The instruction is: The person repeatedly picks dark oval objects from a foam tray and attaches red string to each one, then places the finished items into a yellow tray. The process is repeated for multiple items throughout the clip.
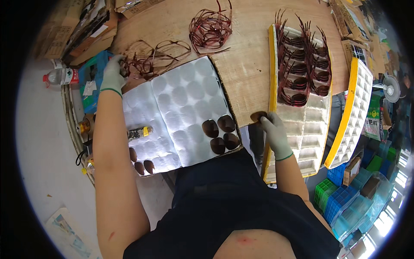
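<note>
Reaching out with both gloved hands at once, the person seems to be at the pick-up step of fitting dark lenses into reddish-brown sunglass frames, and I judge that neither part has been brought to the other yet. The left hand [113, 74] is stretched far forward to the loose pile of frames [148, 58] at the upper left of the wooden table [241, 73]; its fingers are curled in among the thin temples and appear closed on one frame, although the tangle hides exactly how they grip. The right hand [272, 129] is near the body, at the inner edge of the yellow-rimmed tray [272, 64]. Its thumb and forefinger are pinched together on a single brown lens [258, 116], while the other fingers are loosely bent. Four more lenses [221, 132] lie on the white dimpled foam sheet [181, 103] between the arms, and a few others [142, 165] lie at the sheet's near edge beside the left forearm. Finished-looking frames [302, 69] stand in rows in the far half of the tray, and its near compartments are bare. In my judgement the next move calls for bringing frame and lens together before the body and turning the lens to match the rim opening, with care not to drag other frames out of the pile.
</note>
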A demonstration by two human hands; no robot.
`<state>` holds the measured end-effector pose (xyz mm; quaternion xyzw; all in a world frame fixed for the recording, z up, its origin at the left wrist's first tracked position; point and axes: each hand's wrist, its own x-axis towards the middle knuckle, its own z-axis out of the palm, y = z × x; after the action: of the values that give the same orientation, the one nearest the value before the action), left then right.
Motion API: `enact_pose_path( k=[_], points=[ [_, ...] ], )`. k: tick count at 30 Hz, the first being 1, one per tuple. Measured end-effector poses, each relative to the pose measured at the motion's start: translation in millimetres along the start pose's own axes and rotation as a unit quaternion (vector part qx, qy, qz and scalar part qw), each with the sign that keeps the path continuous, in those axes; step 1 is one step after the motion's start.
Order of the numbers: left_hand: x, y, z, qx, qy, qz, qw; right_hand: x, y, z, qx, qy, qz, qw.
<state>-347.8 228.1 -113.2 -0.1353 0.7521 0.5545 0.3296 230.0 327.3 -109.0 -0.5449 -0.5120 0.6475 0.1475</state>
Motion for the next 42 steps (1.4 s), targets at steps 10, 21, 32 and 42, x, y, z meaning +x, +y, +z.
enact_pose_path(
  k=[10, 21, 32, 42],
  points=[
    [-18.7, 25.7, -83.1, -0.213, -0.26, 0.151, 0.929, 7.7, 95.1, -21.0, -0.152, 0.095, -0.061, 0.982],
    [-227.5, -35.9, -176.6, 0.058, -0.37, 0.344, 0.861, -90.2, -56.4, 70.9, -0.371, -0.03, -0.258, 0.891],
    [-317.3, -140.1, -207.2, 0.23, -0.449, 0.385, 0.773, -208.9, -55.3, 239.9, -0.018, -0.193, -0.285, 0.939],
    [-346.6, -143.1, -191.5, 0.147, -0.48, 0.331, 0.799, -191.0, -67.3, 211.3, 0.22, -0.37, -0.002, 0.903]
  ],
)
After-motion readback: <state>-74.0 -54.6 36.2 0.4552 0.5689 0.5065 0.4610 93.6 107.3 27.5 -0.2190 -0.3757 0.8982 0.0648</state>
